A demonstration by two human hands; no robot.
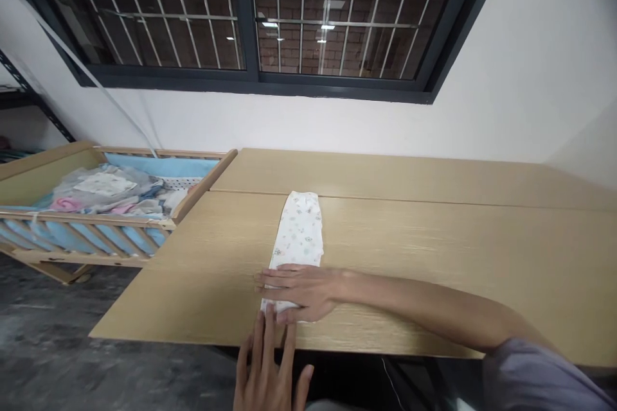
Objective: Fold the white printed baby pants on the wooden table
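A narrow white cloth (299, 231) with a small printed pattern lies folded lengthwise on the wooden table (434, 237), running away from me. My right hand (296, 292) lies flat across the cloth's near end, fingers stretched out to the left. My left hand (267, 369) hovers at the table's front edge just below it. Its fingers are spread and point up toward the cloth, and its fingertips reach the cloth's near end.
A wooden baby crib (96, 218) with blue lining stands to the left of the table, holding several mixed clothes (110, 192). A white wall and a dark barred window (250, 13) are behind. The floor at left is dark grey.
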